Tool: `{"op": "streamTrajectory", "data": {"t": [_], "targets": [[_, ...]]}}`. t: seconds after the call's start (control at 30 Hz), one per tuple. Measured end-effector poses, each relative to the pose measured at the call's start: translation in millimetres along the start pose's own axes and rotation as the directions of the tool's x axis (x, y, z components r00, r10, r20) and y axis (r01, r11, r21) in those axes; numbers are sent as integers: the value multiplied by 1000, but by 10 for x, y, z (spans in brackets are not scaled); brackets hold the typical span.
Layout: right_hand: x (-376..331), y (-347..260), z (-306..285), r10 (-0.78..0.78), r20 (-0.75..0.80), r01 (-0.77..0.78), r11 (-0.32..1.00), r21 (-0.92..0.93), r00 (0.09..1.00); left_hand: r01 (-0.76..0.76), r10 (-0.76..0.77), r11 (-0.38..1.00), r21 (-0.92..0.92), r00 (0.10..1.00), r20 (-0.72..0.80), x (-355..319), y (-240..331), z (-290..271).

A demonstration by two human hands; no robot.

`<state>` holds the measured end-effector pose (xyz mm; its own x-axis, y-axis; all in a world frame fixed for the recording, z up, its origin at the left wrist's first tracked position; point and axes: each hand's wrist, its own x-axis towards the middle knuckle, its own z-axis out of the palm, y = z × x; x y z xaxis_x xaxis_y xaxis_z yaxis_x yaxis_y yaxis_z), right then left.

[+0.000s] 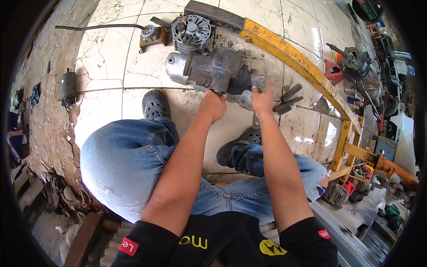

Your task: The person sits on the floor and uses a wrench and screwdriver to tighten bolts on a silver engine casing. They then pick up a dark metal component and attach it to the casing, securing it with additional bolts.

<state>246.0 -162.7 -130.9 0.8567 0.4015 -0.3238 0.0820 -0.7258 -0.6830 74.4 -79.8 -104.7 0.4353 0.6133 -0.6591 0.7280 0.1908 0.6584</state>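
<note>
A heavy cast gearbox housing (pixel 218 69), dark and grimy with a lighter aluminium cover on its left flank, lies on the tiled floor (pixel 111 66) directly ahead of the seated person's feet. The left hand (pixel 212 104) is closed around the near lower edge of the housing. The right hand (pixel 262 99) is clenched on a small grey metal piece (pixel 259 82) held against the housing's right end; what that piece is cannot be told from this view, as the fingers cover most of it.

Just behind the housing stands an alternator (pixel 192 30) with a finned face, and left of that a small bracketed part (pixel 150 33) with a thin dark rod running off to the left. Two dark bars (pixel 289 99) lie on the tile just right of the right hand. A yellow steel frame (pixel 302 66) curves from the upper middle down the right side. A small dark cylinder (pixel 68 88) sits well apart at the floor's left edge.

The person wears blue jeans and dark perforated clogs (pixel 155 104), one each side of the forearms. Motors and tools clutter the far right.
</note>
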Motion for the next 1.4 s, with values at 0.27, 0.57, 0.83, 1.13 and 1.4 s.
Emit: {"op": "streamTrajectory", "data": {"t": [0.27,0.57,0.83,1.13,1.4], "targets": [[163,155,7,-69,12,70,993,-95,998,3,-3,1000,-3,1000,-5,-3,11,23],[-76,-370,-216,76,208,-38,983,-178,975,-29,29,1000,4,999,-37,40,-68,53],[459,271,-204,-329,49,316,843,-435,943,-37,37,999,3,999,-10,21,3,33],[81,-293,-175,-134,167,188,909,-373,977,-21,21,1000,9,1000,-15,2,-46,-1],[175,-158,-68,-226,119,254,906,-339,967,-2,2,1000,2,1000,-14,14,-54,-11]]}}
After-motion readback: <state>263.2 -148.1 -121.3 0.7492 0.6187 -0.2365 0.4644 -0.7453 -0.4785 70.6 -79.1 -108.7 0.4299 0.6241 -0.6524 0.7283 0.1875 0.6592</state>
